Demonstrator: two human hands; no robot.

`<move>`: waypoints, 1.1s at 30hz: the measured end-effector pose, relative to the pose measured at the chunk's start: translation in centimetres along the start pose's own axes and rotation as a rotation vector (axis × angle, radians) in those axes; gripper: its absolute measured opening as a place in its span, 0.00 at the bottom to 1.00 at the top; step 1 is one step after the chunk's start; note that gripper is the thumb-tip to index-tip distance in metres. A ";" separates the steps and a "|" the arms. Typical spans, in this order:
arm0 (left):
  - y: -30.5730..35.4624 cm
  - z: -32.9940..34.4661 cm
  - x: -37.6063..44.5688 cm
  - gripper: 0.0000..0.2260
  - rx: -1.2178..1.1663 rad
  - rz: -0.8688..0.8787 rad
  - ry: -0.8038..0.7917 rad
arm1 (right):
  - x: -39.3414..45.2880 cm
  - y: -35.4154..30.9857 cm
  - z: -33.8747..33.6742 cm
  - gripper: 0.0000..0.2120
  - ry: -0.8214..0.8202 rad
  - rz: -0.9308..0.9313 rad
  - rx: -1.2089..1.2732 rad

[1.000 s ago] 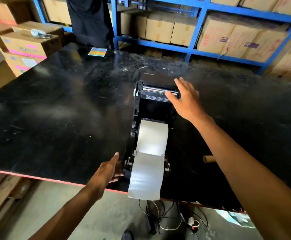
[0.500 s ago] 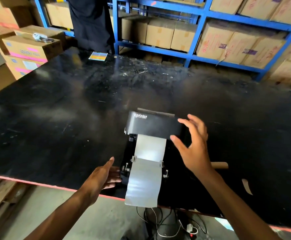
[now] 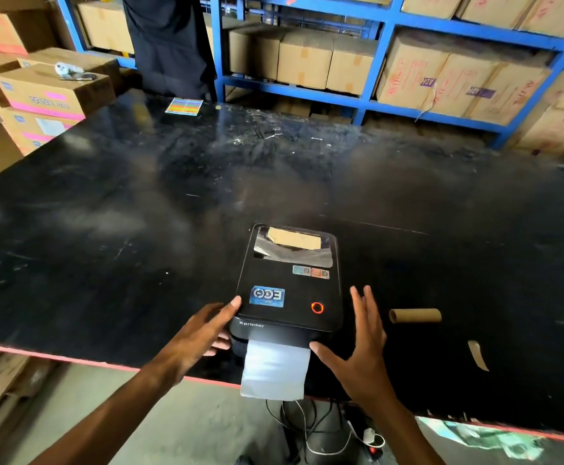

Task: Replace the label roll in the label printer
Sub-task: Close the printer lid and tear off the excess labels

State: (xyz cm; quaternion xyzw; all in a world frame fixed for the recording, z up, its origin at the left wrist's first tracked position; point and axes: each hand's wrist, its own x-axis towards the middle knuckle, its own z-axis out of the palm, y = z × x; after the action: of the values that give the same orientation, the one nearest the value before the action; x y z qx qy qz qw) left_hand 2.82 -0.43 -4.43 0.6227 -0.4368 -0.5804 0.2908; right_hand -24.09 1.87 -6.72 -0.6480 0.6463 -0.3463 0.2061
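Observation:
The black label printer (image 3: 289,283) sits near the table's front edge with its lid down and a red ring light glowing on top. A strip of white label paper (image 3: 274,370) hangs out of its front slot over the table edge. My left hand (image 3: 203,333) rests against the printer's front left corner, fingers touching the lid and base. At the front right corner is my right hand (image 3: 361,344), fingers spread, thumb touching the printer under the lid. An empty brown cardboard core (image 3: 414,315) lies on the table to the right.
The black table (image 3: 140,213) has a red front edge. A torn brown scrap (image 3: 477,355) lies right of the core, a coloured card (image 3: 184,106) at the far edge. A person in dark clothes (image 3: 170,41) stands behind. Blue shelves and cardboard boxes surround; cables hang below.
The lid, which my right hand held open, has swung down and is now shut over the roll. Both hands have settled at the printer's front corners.

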 end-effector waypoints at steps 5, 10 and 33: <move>-0.1 0.1 0.2 0.33 0.000 0.017 0.000 | 1.2 -0.6 -0.7 0.30 -0.077 0.262 0.397; -0.7 0.3 0.7 0.30 0.008 0.028 0.017 | 1.1 -0.7 0.2 0.22 -0.154 0.429 0.724; -3.5 1.2 2.7 0.19 0.048 0.219 0.114 | -0.2 0.3 2.7 0.20 -0.108 0.469 0.856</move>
State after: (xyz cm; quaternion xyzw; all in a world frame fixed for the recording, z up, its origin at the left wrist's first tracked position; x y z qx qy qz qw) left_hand 2.18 -1.06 -8.92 0.6102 -0.4985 -0.4983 0.3618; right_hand -22.36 1.54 -8.76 -0.3591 0.5629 -0.4911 0.5594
